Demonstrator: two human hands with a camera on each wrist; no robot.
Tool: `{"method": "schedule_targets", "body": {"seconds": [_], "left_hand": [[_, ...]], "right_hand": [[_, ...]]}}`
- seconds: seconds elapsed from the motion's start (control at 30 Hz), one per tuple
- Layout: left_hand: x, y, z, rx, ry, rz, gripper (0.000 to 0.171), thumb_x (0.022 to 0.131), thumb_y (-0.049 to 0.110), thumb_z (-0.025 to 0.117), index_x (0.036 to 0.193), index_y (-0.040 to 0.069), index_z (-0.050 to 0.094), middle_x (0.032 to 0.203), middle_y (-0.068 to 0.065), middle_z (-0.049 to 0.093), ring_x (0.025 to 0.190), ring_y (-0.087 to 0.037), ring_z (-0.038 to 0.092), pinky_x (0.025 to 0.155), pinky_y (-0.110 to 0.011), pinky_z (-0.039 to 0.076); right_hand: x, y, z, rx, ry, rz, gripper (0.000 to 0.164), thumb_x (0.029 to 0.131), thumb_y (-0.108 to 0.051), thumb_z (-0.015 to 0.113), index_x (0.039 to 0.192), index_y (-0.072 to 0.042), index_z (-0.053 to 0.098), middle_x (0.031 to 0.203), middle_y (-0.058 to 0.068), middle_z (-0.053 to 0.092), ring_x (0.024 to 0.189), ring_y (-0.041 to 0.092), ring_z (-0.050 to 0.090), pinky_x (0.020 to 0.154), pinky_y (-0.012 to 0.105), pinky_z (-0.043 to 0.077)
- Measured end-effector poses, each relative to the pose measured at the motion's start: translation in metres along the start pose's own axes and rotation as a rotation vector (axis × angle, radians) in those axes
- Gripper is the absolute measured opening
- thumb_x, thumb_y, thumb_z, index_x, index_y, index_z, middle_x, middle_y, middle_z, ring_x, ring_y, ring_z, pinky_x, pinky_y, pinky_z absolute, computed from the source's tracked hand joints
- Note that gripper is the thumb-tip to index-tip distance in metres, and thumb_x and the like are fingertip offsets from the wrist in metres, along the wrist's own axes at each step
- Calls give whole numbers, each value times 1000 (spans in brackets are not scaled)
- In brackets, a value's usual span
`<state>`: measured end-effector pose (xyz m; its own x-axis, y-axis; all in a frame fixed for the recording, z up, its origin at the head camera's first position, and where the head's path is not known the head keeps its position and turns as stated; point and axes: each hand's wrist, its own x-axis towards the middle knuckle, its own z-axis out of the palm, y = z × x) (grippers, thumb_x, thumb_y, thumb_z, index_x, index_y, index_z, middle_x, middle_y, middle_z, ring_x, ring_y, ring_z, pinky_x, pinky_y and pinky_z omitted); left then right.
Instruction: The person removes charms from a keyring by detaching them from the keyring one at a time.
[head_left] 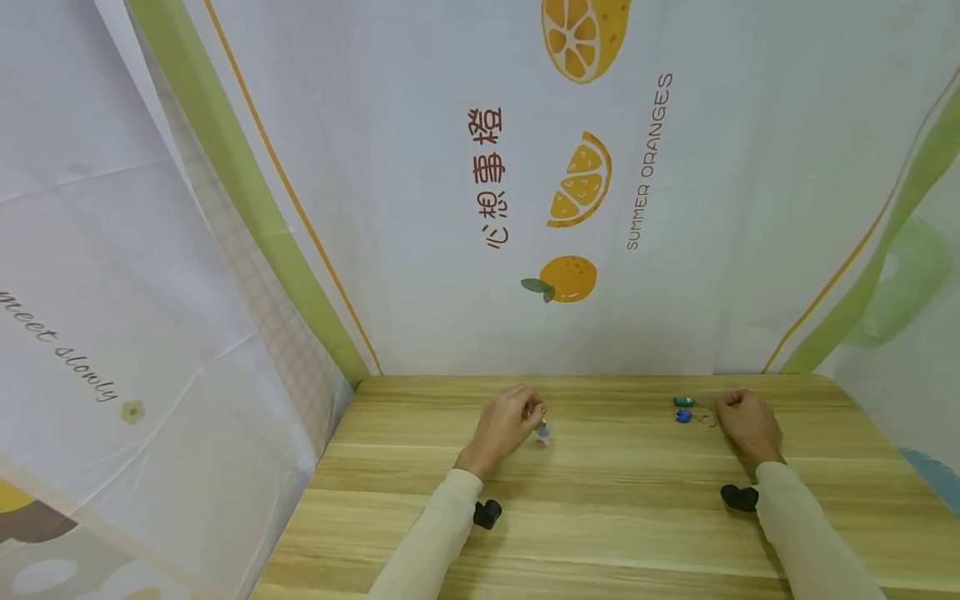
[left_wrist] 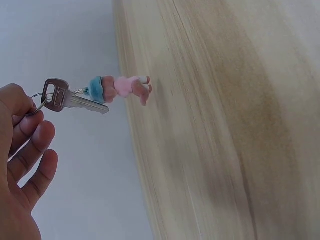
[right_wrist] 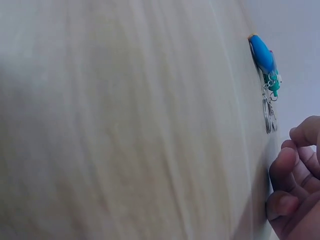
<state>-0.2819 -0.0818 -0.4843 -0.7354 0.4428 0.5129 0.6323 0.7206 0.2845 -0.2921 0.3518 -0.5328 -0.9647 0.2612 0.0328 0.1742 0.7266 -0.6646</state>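
Observation:
Between thumb and index finger, my left hand (head_left: 510, 423) pinches a metal key ring (left_wrist: 39, 107). From the ring hang a silver key (left_wrist: 60, 96) and a small doll charm (left_wrist: 122, 86) with a blue-green top and pink body, held above the tabletop. My right hand (head_left: 752, 427) is low over the table at the right, fingers loosely bent, with nothing visible in them. Just beyond its fingertips lie two keychains side by side: a blue one (head_left: 683, 415) and a green one (head_left: 683, 402). Their metal rings (right_wrist: 269, 116) point toward this hand and look apart from its fingers.
Both hands are over a wood-grain table (head_left: 600, 533). A white curtain (head_left: 420, 208) printed with oranges hangs behind its far edge, and more cloth (head_left: 187, 333) hangs at the left. Each wrist carries a black camera piece (head_left: 487, 514).

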Motion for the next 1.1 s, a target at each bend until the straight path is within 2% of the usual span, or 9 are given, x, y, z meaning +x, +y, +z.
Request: {"method": "schedule_targets", "body": {"seconds": [0.17,0.43,0.53,0.63,0.8,0.97,1.1], "left_hand": [[1,0,0,11,22,30,6,105,15,70,102,12,74,92,2,73,76,-8,66,65,-14,51],[1,1,0,16,60,63,6,104,15,71,102,11,76,94,-1,76,76,-10,71,65,-15,55],[2,1,0,3,64,63,8,104,16,71,104,11,77,95,-1,77,76,-11,72,65,-17,55],[2,1,-1,-5,57,53,9,105,16,69,106,10,76,95,-1,77,76,-11,71,65,-17,55],[2,2,-1,-8,47,36,10,106,15,67,107,9,75,95,-1,77,76,-10,69,66,-17,55],[3,2,-2,-16,33,21,9,107,15,67,107,10,75,96,0,77,77,-10,69,66,-17,55],[2,2,-1,-26,25,12,10,107,16,66,108,11,75,97,0,77,78,-10,70,68,-17,56]], "right_hand": [[0,-1,2,1,15,-7,41,106,-30,48,119,6,62,115,31,69,93,41,68,65,40,50],[2,-11,8,24,19,-43,40,107,-30,50,121,5,62,117,30,69,98,41,67,71,40,48],[4,-20,13,26,9,-102,39,108,-31,50,121,3,63,115,26,70,96,36,68,70,35,48],[4,-33,21,22,-15,-199,36,109,-29,52,121,2,65,112,22,72,92,31,68,70,32,48],[1,-60,35,23,-36,-348,27,108,-21,59,118,3,68,106,19,72,89,27,68,71,33,50],[-5,-87,52,38,-62,-425,20,106,-19,62,112,-1,70,102,13,72,90,26,68,73,35,53],[-13,-109,67,47,-102,-485,15,106,-19,64,108,-6,71,99,7,72,85,19,67,71,33,54]]}}
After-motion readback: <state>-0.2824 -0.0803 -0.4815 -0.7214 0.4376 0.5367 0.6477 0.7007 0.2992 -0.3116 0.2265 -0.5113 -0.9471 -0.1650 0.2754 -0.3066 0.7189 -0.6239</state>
